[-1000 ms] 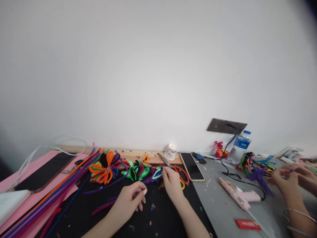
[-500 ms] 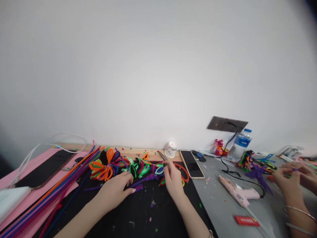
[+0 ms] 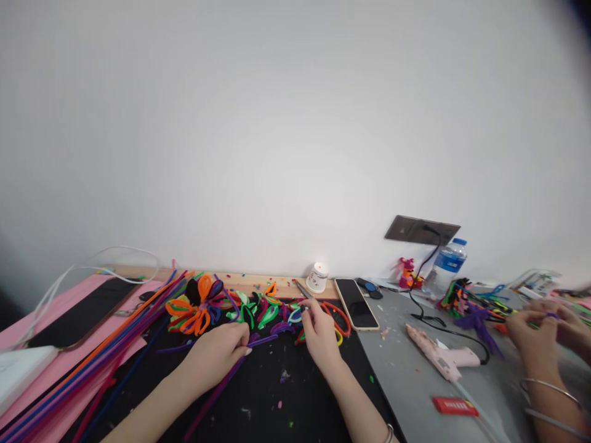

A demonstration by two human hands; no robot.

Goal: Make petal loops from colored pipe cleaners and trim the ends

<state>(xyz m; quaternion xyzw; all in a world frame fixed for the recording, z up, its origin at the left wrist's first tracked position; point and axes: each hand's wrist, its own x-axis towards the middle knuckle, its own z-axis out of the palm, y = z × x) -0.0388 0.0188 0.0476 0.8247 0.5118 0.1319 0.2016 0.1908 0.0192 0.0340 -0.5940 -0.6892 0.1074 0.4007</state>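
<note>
My left hand (image 3: 226,347) is closed with thumb and index finger pinched on a purple pipe cleaner (image 3: 215,394), which trails down toward the front edge. Another purple strand (image 3: 263,339) reaches right from beside those fingers. My right hand (image 3: 319,332) has its fingers curled in a pinch beside some small looped pipe-cleaner leaves (image 3: 294,315); what it grips, if anything, is hidden. Green and white leaves (image 3: 268,317) lie between my hands. Just behind my left hand rests an orange pipe-cleaner flower (image 3: 199,307). Red and yellow loops (image 3: 339,320) sit beside my right hand.
Long pipe cleaners (image 3: 92,357) lie at left over pink paper (image 3: 13,320). A paper cup (image 3: 317,278) and a phone (image 3: 356,304) stand behind my right hand. At right are a glue gun (image 3: 443,357), a bottle (image 3: 447,264) and another person's hands (image 3: 545,329).
My left hand's fingers have closed, and a purple pipe cleaner now trails down from them. The right hand has shifted slightly left.
</note>
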